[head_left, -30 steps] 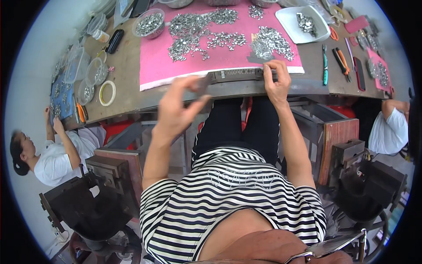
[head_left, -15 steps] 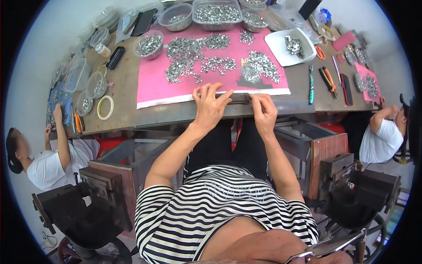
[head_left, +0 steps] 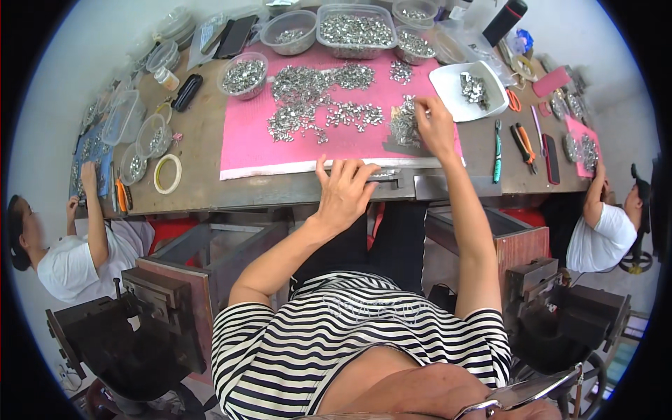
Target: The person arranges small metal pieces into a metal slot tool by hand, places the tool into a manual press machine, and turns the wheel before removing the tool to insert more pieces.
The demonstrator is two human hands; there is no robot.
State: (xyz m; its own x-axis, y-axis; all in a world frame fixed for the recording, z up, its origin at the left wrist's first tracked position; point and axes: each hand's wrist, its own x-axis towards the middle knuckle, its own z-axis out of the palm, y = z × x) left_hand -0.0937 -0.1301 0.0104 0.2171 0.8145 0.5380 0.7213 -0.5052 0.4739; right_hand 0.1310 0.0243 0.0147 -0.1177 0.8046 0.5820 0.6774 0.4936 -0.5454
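My left hand [head_left: 345,190] rests at the table's front edge, its fingers curved and spread. Its fingertips are beside a dark metal fixture [head_left: 394,183] with small shiny pieces [head_left: 382,173] lying along it. Farther away, my right hand [head_left: 437,127] dips over the right-hand pile of silver metal pieces [head_left: 403,129]. Its fingers are bent together, and whatever they pinch is hidden. The pile lies on a pink ribbed mat [head_left: 241,143], where more loose silver pieces [head_left: 301,87] spread to the left.
Clear plastic tubs [head_left: 355,50] of silver pieces line the mat's far side. A white tray [head_left: 448,87] holds more. To the right lie a green-handled tool [head_left: 498,150], orange pliers [head_left: 523,143] and a phone [head_left: 551,159]; a tape roll [head_left: 168,173] lies left. People sit at both sides.
My right hand has gone from the fixture at the front edge forward to the pile. My left hand stays near the fixture, where shiny pieces now show. The view has shifted slightly.
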